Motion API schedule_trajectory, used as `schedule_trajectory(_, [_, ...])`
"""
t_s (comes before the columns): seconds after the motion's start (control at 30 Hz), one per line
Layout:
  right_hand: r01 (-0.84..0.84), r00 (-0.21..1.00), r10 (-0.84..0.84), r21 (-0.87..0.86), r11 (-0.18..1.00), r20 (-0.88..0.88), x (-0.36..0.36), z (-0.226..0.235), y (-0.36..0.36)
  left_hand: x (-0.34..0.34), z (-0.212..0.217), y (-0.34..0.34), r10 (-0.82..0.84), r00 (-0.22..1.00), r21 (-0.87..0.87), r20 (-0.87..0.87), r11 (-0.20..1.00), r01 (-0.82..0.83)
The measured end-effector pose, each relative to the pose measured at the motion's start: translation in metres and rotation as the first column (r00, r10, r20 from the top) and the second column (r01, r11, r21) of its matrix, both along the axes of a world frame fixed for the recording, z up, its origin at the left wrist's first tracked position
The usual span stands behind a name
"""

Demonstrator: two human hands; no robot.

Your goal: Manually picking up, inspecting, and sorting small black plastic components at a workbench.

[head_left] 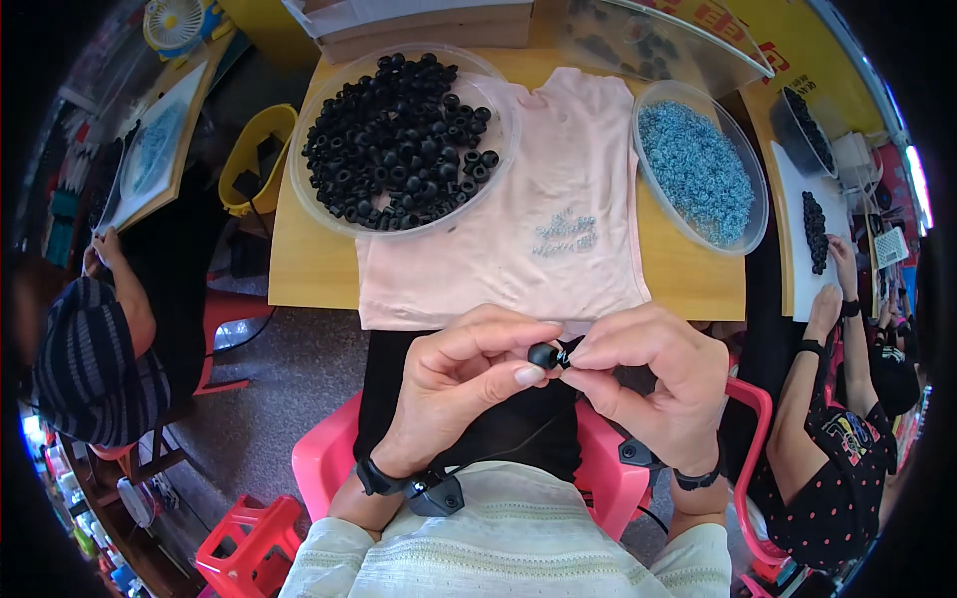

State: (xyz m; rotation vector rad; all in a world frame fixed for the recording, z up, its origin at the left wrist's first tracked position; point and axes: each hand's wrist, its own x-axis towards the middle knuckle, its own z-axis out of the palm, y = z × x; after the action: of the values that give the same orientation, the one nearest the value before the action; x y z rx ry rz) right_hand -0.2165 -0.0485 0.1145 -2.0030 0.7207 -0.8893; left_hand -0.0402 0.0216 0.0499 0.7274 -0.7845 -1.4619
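Close above my lap, in front of the table's edge, both hands meet. My left hand (pixel 478 364) pinches a black rounded cap (pixel 543 355) between thumb and fingers. The fingertips of my right hand (pixel 648 374) are closed on a small shiny piece (pixel 564 356) that touches the cap's right end; fingers cover most of it, so its kind does not show. Beyond them a pink cloth (pixel 478 274) lies on the table, with a patch of small clear bluish pieces (pixel 565 234) on it. A round clear tray (pixel 510 140) of black hollow caps stands partly on the cloth.
At the right, an oval tub (pixel 764 214) holds tiny blue translucent pieces. A clear box (pixel 648 45) and a cardboard box (pixel 429 25) stand at the back. A yellow bin (pixel 235 169) is left of the table (pixel 314 279). Co-workers (pixel 95 364) (pixel 832 458) sit on both sides.
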Motion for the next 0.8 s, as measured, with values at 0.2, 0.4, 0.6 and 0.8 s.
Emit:
schedule_trajectory(0.2, [-0.025,1.000,0.024,-0.034,0.999,-0.010,0.003,-0.003,0.008,0.000,-0.001,0.007,0.024,0.998,-0.019,0.066,1.000,-0.023])
schedule_trajectory(0.4, [-0.007,1.000,0.011,-0.118,0.993,0.029,0.009,-0.011,0.011,0.004,0.003,0.010,-0.015,0.996,0.102,-0.084,0.995,0.023])
schedule_trajectory(0.6, [0.024,0.999,-0.012,-0.292,0.956,0.044,0.025,-0.029,0.016,0.010,-0.004,0.009,-0.005,0.970,0.176,-0.244,0.983,0.050])
schedule_trajectory(0.8, [-0.024,0.994,-0.004,-0.253,0.967,-0.109,0.046,-0.036,0.013,0.025,-0.018,0.001,0.091,0.945,0.211,-0.314,0.977,-0.024])
